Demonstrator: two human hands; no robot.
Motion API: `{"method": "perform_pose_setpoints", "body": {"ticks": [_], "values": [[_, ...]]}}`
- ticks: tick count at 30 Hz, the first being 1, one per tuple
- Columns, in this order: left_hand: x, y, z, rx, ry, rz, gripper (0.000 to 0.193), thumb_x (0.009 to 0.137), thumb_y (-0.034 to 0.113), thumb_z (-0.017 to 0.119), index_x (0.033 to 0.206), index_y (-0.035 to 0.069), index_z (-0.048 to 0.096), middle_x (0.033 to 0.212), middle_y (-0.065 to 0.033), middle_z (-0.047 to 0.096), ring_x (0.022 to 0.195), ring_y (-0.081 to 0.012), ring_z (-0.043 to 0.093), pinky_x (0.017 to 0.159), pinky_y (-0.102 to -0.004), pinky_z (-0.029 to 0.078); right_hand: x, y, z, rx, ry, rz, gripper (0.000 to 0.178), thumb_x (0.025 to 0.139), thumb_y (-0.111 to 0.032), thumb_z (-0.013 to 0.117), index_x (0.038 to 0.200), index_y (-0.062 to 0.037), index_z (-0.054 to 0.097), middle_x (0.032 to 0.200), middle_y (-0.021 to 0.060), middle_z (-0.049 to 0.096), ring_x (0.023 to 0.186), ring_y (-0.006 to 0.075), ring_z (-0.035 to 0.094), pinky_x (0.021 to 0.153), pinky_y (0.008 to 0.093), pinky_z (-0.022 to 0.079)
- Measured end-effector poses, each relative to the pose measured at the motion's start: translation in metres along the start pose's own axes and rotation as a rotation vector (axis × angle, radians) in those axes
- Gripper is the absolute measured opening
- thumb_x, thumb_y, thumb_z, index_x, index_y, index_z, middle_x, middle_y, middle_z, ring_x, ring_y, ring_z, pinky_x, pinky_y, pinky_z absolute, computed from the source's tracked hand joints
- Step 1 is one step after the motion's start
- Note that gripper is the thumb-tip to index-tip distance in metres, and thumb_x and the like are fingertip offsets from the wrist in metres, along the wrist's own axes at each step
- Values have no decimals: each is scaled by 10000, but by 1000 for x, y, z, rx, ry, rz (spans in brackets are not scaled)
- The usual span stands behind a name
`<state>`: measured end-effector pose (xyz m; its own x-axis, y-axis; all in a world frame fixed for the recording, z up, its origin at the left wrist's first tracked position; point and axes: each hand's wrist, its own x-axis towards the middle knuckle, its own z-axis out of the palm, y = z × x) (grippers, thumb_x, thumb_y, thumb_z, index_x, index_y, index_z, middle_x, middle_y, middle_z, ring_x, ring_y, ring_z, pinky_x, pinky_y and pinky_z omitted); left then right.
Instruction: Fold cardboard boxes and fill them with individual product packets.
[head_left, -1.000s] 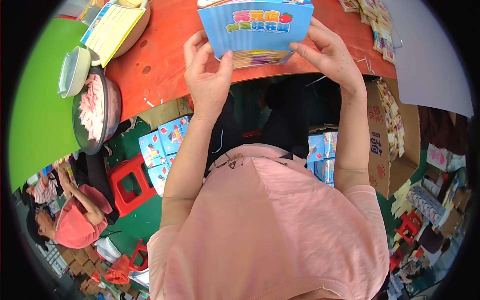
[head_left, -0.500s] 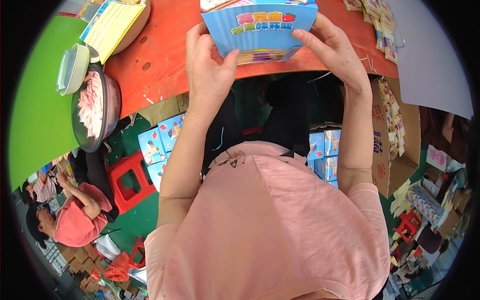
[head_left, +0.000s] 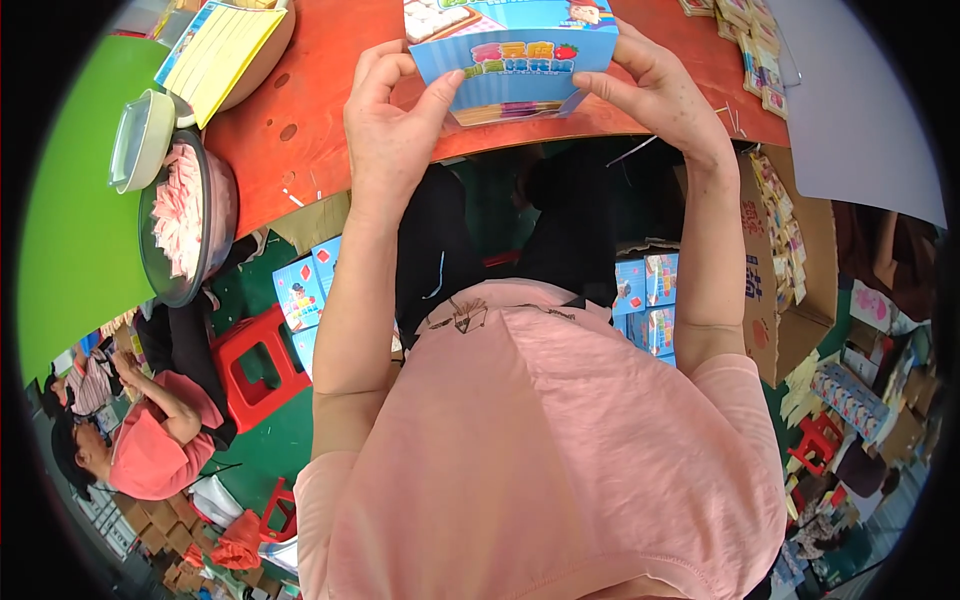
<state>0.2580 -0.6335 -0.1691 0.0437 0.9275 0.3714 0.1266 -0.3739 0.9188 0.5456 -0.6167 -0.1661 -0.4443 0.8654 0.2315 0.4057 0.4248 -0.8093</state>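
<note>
A light-blue printed carton [head_left: 525,75] is held up over the near edge of the red table [head_left: 280,85]. My left hand [head_left: 392,125] grips its left end, the thumb along the front face and the fingers behind. At the right end, my right hand [head_left: 665,100] holds it the same way, thumb on the front corner. The carton's lower side looks uncovered, with a row of packed edges [head_left: 515,110] visible there; what they are I cannot make out. Its upper part runs out of the picture.
Left on the table are a dark-rimmed bowl of pink-white packets [head_left: 178,215], a pale dish [head_left: 142,140] and a yellow sheet [head_left: 222,55]. Small packets [head_left: 760,60] lie far right, above an open cardboard box [head_left: 805,300]. Blue cartons [head_left: 300,290] flank my legs. A person [head_left: 165,435] sits by a red stool [head_left: 262,365].
Both hands have shifted slightly left with the carton, which has tipped so that more of its top face shows. Its front face appears shorter now. My grip stays at both ends.
</note>
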Motion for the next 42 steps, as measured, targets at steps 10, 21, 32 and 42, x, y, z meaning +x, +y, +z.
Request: {"method": "perform_pose_setpoints", "body": {"ticks": [10,21,32,42], "values": [[6,-3,6,155,25,-11,194,833,2,799,892,-42,620,1293,-99,530,1032,-191,671,627,-282,624,2,-24,4,454,105,97,227,997,-98,663,1191,17,647,1310,67,559,1150,157,558,983,317,480],[3,-4,6,254,56,-53,239,777,103,876,880,-7,691,1286,-72,538,1111,-175,629,887,-290,532,3,-29,6,284,156,129,140,976,-137,703,1012,-1,693,1191,57,559,1100,166,548,968,308,453],[-4,-12,25,16,206,-168,319,848,257,854,993,-7,748,1287,-75,533,1104,-149,532,907,-326,461,-8,-33,28,413,342,151,142,971,-91,700,1078,-3,669,1249,83,554,1155,164,558,942,304,494],[-10,-10,33,-29,233,-19,296,860,138,838,1098,2,726,1357,-180,542,1174,-223,606,920,-322,517,-17,-17,45,-306,325,-75,540,991,-151,665,1469,-126,416,1550,181,395,1341,357,510,1077,426,477]]}}
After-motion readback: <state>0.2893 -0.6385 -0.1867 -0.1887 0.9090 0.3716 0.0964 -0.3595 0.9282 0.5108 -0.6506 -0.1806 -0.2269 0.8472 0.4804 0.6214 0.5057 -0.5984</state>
